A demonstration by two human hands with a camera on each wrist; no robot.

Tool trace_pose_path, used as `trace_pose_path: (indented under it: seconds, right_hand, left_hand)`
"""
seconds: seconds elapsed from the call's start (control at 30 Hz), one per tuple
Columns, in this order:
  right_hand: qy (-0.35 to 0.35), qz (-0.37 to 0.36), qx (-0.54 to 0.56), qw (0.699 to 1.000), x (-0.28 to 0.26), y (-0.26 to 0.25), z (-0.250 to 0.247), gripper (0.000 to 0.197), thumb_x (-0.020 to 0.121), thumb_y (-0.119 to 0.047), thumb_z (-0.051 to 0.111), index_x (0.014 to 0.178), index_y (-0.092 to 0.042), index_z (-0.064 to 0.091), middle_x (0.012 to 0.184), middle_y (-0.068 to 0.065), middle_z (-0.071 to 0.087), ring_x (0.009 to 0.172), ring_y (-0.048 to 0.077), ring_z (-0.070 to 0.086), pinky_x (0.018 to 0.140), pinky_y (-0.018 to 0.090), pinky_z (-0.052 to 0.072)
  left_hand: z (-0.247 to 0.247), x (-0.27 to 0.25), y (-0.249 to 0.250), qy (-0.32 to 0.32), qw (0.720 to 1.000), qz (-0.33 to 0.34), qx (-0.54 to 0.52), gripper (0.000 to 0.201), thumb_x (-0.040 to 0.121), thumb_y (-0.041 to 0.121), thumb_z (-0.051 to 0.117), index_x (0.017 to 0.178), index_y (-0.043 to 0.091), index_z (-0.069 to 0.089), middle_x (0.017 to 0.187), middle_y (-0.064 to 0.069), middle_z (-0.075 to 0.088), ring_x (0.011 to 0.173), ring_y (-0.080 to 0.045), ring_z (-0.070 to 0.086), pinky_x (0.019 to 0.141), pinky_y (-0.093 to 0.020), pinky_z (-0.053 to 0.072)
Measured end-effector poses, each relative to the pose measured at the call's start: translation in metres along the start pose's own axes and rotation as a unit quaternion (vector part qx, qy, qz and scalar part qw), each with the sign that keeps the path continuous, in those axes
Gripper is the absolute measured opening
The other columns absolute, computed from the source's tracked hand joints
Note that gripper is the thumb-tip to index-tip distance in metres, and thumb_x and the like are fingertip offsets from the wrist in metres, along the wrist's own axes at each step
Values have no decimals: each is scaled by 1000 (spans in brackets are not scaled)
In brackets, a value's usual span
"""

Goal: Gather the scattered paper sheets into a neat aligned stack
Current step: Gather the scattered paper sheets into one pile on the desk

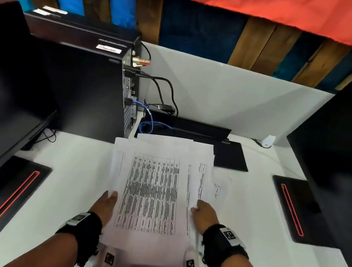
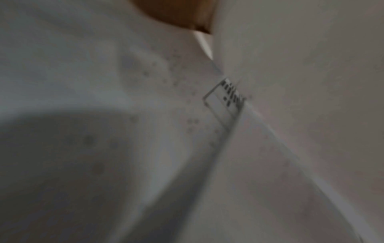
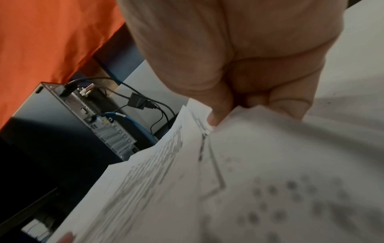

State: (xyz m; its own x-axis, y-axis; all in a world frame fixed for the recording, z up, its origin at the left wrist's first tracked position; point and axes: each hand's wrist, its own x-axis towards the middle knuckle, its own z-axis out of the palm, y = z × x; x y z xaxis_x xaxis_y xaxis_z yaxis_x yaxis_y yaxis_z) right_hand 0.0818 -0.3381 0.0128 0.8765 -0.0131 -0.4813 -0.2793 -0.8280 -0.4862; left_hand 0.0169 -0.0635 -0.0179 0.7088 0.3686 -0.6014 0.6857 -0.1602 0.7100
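A loose bundle of printed paper sheets [image 1: 151,193] with a dense table on top is held over the white desk [image 1: 64,174], its edges fanned and uneven. My left hand [image 1: 109,200] grips the bundle's left edge with the thumb on top. My right hand [image 1: 201,210] pinches the right edge. In the right wrist view the thumb and fingers of the right hand [image 3: 239,113] close on the sheets [image 3: 228,180]. The left wrist view is blurred and filled by paper [image 2: 228,102], with a fingertip [image 2: 187,14] at the top. One more sheet [image 1: 221,191] lies flat on the desk at the right.
A black PC tower [image 1: 86,90] with cables [image 1: 149,121] stands behind the papers at the left. Monitors [image 1: 4,88] [image 1: 343,144] flank the desk, their bases [image 1: 5,200] [image 1: 290,206] on it. A black flat device [image 1: 230,154] lies behind the bundle.
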Motion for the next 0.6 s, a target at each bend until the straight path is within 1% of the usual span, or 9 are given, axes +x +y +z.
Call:
trace_pose_path:
  seconds: [0.07, 0.1, 0.13, 0.2, 0.23, 0.3, 0.43, 0.53, 0.6]
  right_hand:
    - [14, 5, 3, 1000, -1, -5, 3, 25, 98, -20, 40, 75, -27, 46, 100, 6, 50, 96, 17, 46, 80, 23, 33]
    - [39, 14, -3, 999, -3, -7, 2, 20, 98, -26, 39, 95, -19, 57, 115, 11, 54, 105, 24, 50, 89, 29, 38]
    - [84, 42, -9, 996, -2, -7, 1, 30, 97, -33, 40, 114, -14, 55, 126, 14, 50, 115, 30, 48, 96, 37, 39]
    - [155, 144, 37, 977, -3, -8, -8, 47, 93, -42, 46, 130, -13, 44, 134, 16, 42, 124, 35, 40, 100, 46, 36]
    - [170, 191, 58, 965, -4, -8, -13, 54, 91, -43, 49, 133, -10, 41, 135, 18, 41, 125, 36, 39, 101, 46, 35]
    - [169, 236, 88, 953, 0, -1, -21, 61, 89, -40, 54, 134, -2, 38, 135, 21, 43, 124, 36, 43, 104, 42, 36]
    - [113, 171, 223, 953, 9, 4, -27, 51, 94, -21, 54, 134, 4, 37, 137, 22, 47, 125, 36, 49, 101, 34, 39]
    - [69, 145, 219, 962, 11, -2, -29, 45, 99, -22, 41, 134, 6, 38, 140, 23, 46, 128, 34, 46, 99, 30, 36]
    - [60, 131, 205, 968, 13, 0, -31, 42, 101, -20, 33, 131, 7, 43, 140, 24, 46, 129, 35, 44, 101, 30, 33]
  left_hand:
    - [4, -10, 11, -12, 999, -7, -40, 70, 97, 41, 41, 151, 9, 11, 158, -13, 20, 145, -28, 24, 115, -34, 21]
    - [7, -13, 14, -22, 999, -11, -46, 75, 95, 39, 48, 151, 7, 9, 157, -14, 21, 143, -30, 25, 112, -34, 25]
    - [9, -17, 20, -23, 999, -13, -32, 80, 93, 35, 54, 150, 4, 9, 156, -17, 23, 142, -31, 28, 107, -33, 29]
    - [10, -20, 28, -6, 1000, 8, 21, 81, 88, 26, 63, 147, -3, 16, 150, -20, 32, 136, -32, 37, 99, -29, 35]
    - [9, -20, 30, 0, 999, 12, 35, 79, 86, 22, 66, 145, -5, 21, 147, -21, 37, 132, -32, 41, 97, -28, 38]
    - [6, -19, 34, 1, 998, 13, 57, 76, 84, 18, 69, 142, -7, 25, 145, -22, 40, 131, -33, 42, 105, -33, 37]
    - [7, -20, 44, -14, 997, 43, 56, 87, 83, 13, 69, 148, -1, 12, 152, -20, 31, 138, -31, 35, 114, -35, 28]
    - [11, -20, 51, -53, 996, 50, 61, 88, 84, 9, 67, 149, 4, 7, 147, -19, 38, 130, -31, 44, 110, -35, 35]
    - [14, -21, 56, -84, 992, 39, 89, 88, 88, 7, 62, 151, 9, 0, 152, -16, 31, 135, -29, 39, 109, -32, 32]
